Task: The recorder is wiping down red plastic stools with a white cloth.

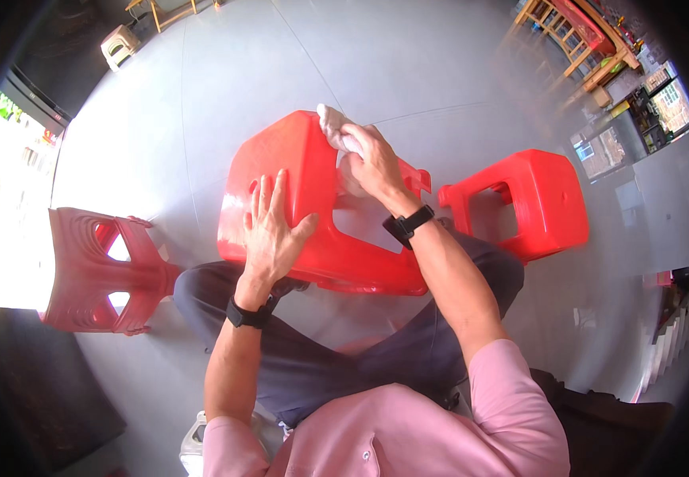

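A red plastic stool [297, 238] lies tipped in front of my knees, its seat facing up and to the left and its legs pointing right. My left hand [273, 229] rests palm down on the seat with the fingers apart, steadying nothing else. In my right hand [374, 164] is a bunched whitish cloth [334, 128], which touches the far edge of the stool near a seat corner. The cloth's lower part is hidden behind my fingers. A black band sits on each wrist.
A second red stool [550, 203] lies on its side at right. A darker red stool [97, 271] lies on its side at left. A beige stool [119, 45] stands at far left, and wooden furniture [583, 42] at far right. Grey floor [249, 59] surrounds them.
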Demonstrator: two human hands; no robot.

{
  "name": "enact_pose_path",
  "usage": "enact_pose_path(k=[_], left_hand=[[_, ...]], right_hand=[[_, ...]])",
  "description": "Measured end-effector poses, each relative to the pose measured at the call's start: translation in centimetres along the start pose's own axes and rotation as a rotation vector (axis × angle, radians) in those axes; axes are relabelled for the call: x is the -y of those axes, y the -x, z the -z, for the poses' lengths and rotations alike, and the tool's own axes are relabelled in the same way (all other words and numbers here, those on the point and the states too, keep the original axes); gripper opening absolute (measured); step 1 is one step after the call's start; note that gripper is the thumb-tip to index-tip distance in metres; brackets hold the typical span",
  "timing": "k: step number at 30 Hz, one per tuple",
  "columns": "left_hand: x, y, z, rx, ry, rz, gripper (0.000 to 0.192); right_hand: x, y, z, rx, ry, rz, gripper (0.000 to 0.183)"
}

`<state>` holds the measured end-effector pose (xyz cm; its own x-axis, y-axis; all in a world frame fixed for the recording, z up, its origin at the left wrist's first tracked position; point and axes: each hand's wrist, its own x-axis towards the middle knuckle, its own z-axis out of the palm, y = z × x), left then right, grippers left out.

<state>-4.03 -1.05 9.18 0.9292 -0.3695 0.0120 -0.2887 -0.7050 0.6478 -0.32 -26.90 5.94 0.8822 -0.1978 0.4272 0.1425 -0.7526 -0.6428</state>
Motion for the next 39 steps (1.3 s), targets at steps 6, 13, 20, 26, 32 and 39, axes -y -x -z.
enact_pose_path(k=[6,13,20,26,32,39], left_hand=[[1.1,-0.1,1.1,-0.029,0.061,-0.005,0.095],[2.1,-0.3,1.1,0.005,0.151,-0.051,0.096],[-0.2,0.4,0.0,0.007,-0.018,0.019,0.099],[-2.0,1.2,-0.9,0.016,-0.082,0.004,0.1],[-0.5,1.6,0.4,-0.009,-0.028,-0.006,0.098],[-0.1,1.1,1.2,0.02,0.02,0.006,0.095]], right_hand=[[-2.2,1.4,0.4,0.041,0.143,-0.195,0.038],[-9.5,3.1,3.6,0.226,0.364,-0.649,0.055],[-2.2,-0.8,1.6,0.145,0.066,-0.231,0.029],[6.9,-6.5,3.1,0.267,0.185,-0.01,0.033],[3.9,-10.1,0.3,0.495,0.181,-0.386,0.049],[-4.6,-3.0,0.0,0.249,0.262,-0.606,0.04]])
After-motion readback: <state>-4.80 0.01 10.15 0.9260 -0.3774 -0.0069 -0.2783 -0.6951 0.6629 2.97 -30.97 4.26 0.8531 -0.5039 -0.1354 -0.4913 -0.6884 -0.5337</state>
